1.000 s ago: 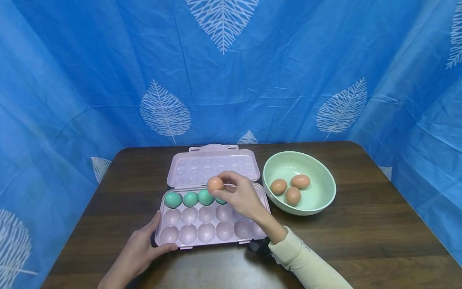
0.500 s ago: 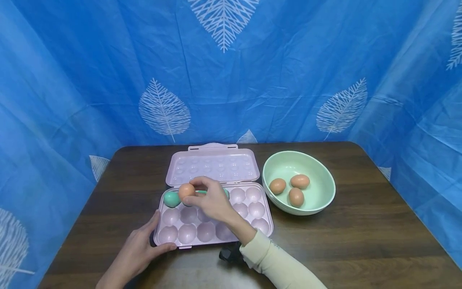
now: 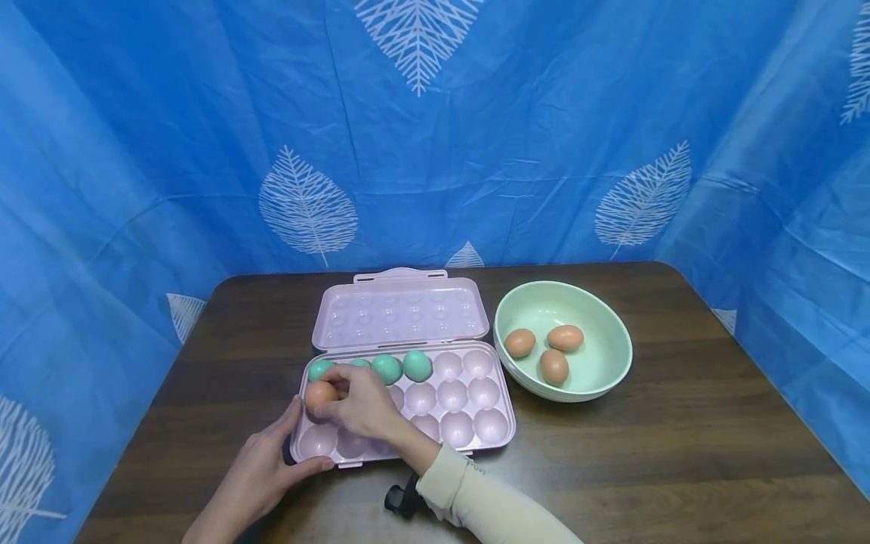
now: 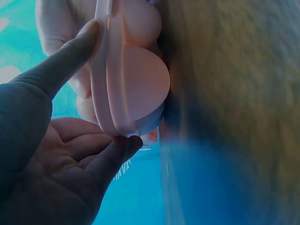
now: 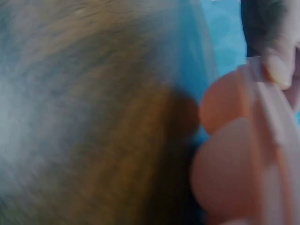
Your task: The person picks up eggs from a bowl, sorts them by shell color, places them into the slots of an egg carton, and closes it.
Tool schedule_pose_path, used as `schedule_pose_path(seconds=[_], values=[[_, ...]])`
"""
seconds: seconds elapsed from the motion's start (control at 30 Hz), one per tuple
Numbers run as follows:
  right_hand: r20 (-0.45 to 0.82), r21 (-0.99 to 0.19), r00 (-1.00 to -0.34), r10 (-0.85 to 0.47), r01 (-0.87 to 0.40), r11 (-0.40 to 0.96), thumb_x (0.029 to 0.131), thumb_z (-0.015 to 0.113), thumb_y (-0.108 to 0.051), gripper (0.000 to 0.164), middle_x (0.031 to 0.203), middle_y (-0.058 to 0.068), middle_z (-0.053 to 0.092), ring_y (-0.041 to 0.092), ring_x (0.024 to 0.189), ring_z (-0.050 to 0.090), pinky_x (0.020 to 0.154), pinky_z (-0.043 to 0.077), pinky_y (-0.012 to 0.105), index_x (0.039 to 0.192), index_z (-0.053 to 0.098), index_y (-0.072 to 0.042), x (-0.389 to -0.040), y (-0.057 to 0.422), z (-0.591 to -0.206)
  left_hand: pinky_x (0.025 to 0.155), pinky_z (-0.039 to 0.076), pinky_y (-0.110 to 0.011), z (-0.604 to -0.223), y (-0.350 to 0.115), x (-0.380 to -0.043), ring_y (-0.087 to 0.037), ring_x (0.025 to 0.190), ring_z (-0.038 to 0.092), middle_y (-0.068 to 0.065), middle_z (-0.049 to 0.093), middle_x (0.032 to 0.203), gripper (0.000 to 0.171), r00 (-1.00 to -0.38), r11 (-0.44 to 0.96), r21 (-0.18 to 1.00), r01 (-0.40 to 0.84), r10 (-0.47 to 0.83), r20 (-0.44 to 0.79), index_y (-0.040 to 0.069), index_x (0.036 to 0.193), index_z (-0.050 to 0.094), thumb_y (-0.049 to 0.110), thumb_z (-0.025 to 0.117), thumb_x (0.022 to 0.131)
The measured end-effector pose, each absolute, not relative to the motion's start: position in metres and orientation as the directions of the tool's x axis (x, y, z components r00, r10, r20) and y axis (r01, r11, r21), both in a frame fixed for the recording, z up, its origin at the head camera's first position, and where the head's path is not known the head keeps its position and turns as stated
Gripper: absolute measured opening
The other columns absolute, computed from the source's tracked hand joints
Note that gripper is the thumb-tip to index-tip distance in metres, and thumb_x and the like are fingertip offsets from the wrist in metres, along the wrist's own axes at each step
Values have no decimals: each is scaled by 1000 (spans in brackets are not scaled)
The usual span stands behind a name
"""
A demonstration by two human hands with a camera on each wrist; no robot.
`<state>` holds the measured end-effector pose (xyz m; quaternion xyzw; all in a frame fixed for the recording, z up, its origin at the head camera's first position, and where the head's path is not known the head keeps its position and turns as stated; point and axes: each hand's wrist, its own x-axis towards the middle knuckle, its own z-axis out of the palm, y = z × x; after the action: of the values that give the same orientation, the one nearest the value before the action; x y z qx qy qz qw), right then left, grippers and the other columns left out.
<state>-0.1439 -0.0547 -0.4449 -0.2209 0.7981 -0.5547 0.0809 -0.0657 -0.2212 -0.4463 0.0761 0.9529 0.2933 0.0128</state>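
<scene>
A pink egg carton (image 3: 457, 428) lies on the table with its lid folded back. Green eggs (image 3: 418, 366) occupy the left part of its back row, several in all. My right hand (image 3: 367, 402) pinches a brown egg (image 3: 319, 397) at the leftmost cup of the middle row. Whether that egg touches the cup is hidden. My left hand (image 3: 261, 465) holds the carton's front left corner, thumb along the front edge and fingers at the left side. The left wrist view shows that thumb on the rim (image 4: 101, 79) and fingertips at the corner.
Right of the carton stands a pale green bowl (image 3: 608, 355) holding three brown eggs (image 3: 553, 367). The lid (image 3: 401, 310) lies behind the carton. A dark wooden tabletop (image 3: 652, 446) extends around them, with a blue leaf-patterned curtain (image 3: 476, 166) behind.
My right hand has carried the brown egg left across the back row, then down toward the leftmost middle cup. The left hand stays at the carton's corner.
</scene>
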Motion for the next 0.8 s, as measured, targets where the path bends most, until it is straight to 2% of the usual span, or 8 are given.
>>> schedule_pose_path(seconds=[0.17,0.33,0.47,0.67,0.8], values=[[137,-863,-881,-453,-331,383,78,82,-2,35,99,0,73,-2,85,62,73,50,11,110,71,-4,-141,-61,-449,98,44,-58,-446,-221,-66,-46,125,50,-33,44,142,104,-988,811,567,143,153,29,-14,144,36,49,83,74],[188,-691,-846,-498,-475,545,80,82,-10,33,92,-6,69,-2,73,53,63,44,9,110,71,-8,-138,-65,-448,99,43,-58,-445,-220,-66,-46,126,48,-32,41,144,106,-990,818,565,106,142,-19,-12,146,34,50,82,75],[222,-565,-816,-534,-554,612,80,82,-15,32,84,-6,65,1,68,50,58,41,10,109,70,-10,-137,-68,-447,100,43,-58,-445,-221,-67,-47,127,47,-32,40,145,106,-990,821,564,84,135,-50,-12,147,33,50,81,75],[254,-524,-809,-530,-576,627,81,82,-16,30,84,-6,64,3,69,52,59,43,12,107,68,-11,-134,-68,-447,100,43,-58,-444,-220,-67,-46,128,46,-31,39,146,107,-989,814,576,72,133,-65,-10,148,31,51,80,76],[308,-445,-781,-544,-624,643,84,80,-19,26,86,-4,63,5,72,57,64,48,16,104,67,-11,-131,-69,-448,100,43,-58,-444,-220,-66,-46,128,47,-32,39,145,108,-990,813,578,70,129,-62,-11,148,31,52,80,75]])
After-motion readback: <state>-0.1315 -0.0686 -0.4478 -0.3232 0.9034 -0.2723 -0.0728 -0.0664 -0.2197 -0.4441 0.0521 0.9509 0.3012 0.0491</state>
